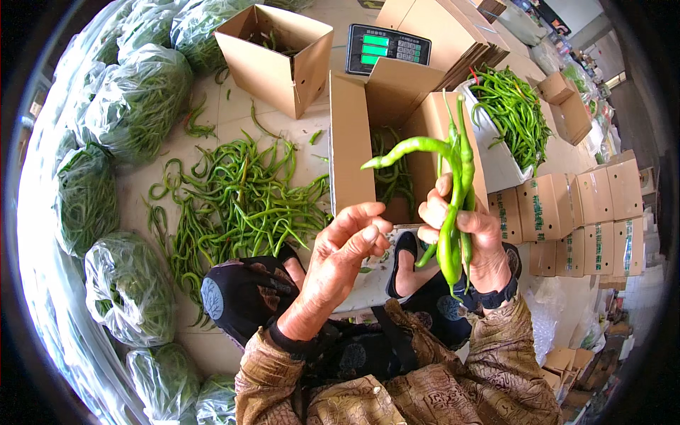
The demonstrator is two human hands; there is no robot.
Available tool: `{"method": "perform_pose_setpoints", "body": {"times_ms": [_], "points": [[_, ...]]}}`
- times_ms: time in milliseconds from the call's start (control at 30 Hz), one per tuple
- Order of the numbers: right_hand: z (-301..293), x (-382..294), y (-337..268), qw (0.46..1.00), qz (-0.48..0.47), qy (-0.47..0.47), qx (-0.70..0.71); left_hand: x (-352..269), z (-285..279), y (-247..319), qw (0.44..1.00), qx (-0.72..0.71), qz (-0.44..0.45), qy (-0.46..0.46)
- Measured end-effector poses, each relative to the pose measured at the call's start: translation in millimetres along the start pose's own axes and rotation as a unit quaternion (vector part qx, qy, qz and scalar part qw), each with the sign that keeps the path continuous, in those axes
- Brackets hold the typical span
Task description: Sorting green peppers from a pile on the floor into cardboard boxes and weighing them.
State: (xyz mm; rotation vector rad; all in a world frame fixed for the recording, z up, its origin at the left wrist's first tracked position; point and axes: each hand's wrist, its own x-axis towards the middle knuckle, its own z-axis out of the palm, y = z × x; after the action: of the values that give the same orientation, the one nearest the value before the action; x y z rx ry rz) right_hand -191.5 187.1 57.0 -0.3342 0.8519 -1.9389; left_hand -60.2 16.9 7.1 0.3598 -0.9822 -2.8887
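My right hand (pixel 481 234) grips a small bunch of long green chilli peppers (pixel 450 252), raised over the near edge of an open cardboard box (pixel 351 143). One curved pepper in the bunch sticks out to the left above the box. My left hand (pixel 345 249) is left of it, apart from the bunch, fingers curled in and thumb against them, with nothing visible in it. More green chilli peppers (pixel 390 159) lie inside the box, partly in shadow. On the floor to the left spreads a loose pile of green chilli peppers (pixel 239 196).
Filled clear plastic bags (pixel 138 106) line the left side. A second open carton (pixel 271 58), a lit digital scale display (pixel 388 49) and flattened cardboard (pixel 473 48) are beyond the box. To the right are a white crate (pixel 491 154) heaped with peppers and stacked cartons (pixel 542 207).
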Motion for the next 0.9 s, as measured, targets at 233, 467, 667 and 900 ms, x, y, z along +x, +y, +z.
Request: {"method": "perform_pose_setpoints", "body": {"times_ms": [233,467,667,900], "points": [[28,1,15,0.986,0.025,0.151,-0.06,-4,5,3,0.99,-0.046,0.036,-0.127],[34,-5,18,0.964,0.007,0.222,-0.15,-4,9,-4,0.995,0.055,0.002,-0.088],[37,-7,26,0.934,0.039,0.237,-0.264,-1,7,-15,0.999,0.007,-0.019,-0.036],[43,-18,17,0.938,0.055,0.249,-0.235,2,9,-14,0.998,0.03,-0.02,-0.048]]}}
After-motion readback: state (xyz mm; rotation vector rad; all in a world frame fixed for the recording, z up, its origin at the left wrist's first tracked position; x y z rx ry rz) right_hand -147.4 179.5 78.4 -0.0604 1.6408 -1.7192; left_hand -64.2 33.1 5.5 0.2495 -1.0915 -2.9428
